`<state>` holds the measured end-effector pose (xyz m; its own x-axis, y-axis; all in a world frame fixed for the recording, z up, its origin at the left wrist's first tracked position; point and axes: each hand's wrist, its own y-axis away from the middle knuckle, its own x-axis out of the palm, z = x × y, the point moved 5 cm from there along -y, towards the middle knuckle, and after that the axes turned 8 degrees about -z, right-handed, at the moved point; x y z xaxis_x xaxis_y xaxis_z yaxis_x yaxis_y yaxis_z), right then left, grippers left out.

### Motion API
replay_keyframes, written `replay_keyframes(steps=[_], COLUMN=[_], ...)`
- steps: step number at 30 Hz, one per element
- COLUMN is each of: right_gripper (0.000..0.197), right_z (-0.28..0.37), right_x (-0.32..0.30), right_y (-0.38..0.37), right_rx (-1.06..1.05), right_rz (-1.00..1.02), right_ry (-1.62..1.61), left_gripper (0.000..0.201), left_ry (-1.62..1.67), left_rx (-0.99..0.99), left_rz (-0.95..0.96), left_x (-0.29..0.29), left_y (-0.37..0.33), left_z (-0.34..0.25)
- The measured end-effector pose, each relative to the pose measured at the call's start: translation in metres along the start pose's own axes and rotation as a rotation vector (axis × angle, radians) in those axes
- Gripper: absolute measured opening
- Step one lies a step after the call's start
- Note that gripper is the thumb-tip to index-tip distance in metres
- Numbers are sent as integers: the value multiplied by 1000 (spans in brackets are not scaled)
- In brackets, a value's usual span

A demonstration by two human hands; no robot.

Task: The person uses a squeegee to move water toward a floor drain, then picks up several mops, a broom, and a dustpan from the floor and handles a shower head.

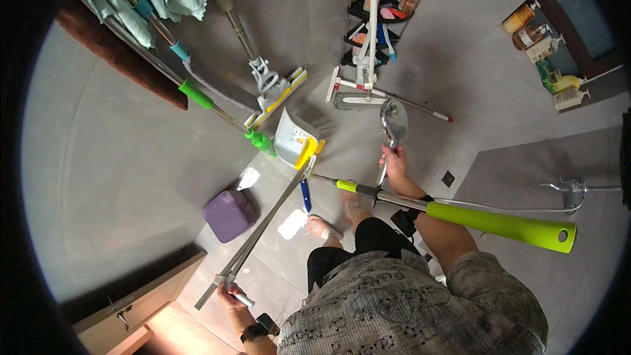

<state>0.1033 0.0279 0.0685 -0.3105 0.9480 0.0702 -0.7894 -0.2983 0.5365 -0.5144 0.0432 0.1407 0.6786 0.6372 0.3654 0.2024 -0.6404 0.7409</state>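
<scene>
The chrome shower head (393, 120) is clamped by its handle in the right hand (395, 162), held out over the grey tiled floor (131, 151) toward the white dustpan (294, 138). The left hand (231, 292) is closed around the end of a grey long-handled tool (263, 223) that slants up to the dustpan. A green-gripped mop pole (460, 213) crosses over the right forearm, and a purple container (229, 215) sits on the floor beside the grey tool.

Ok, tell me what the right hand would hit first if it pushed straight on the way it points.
Probably the floor squeegee lying below the corner rack; the right hand holds a shower head aimed there. Depth is unclear.
</scene>
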Motion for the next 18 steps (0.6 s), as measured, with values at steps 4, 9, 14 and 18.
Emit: replay_keyframes(steps=[4,9,14,18], right_gripper=[20,23,21,21], right_z=[1,0,-6,-5], right_x=[2,3,-5,-6], right_y=[13,30,32,40], right_rx=[4,-11,-33,-36], right_rz=[53,50,39,52], right_ry=[-64,-72,-68,-63], left_gripper=[27,31,38,39], left_ry=[-33,-3,3,-44], left_rx=[-16,-104,-122,-95], left_rz=[15,-25,-51,-50], left_x=[-22,-57,-62,-59], left_y=[-12,-25,-31,-32], left_z=[-10,-20,-21,-25])
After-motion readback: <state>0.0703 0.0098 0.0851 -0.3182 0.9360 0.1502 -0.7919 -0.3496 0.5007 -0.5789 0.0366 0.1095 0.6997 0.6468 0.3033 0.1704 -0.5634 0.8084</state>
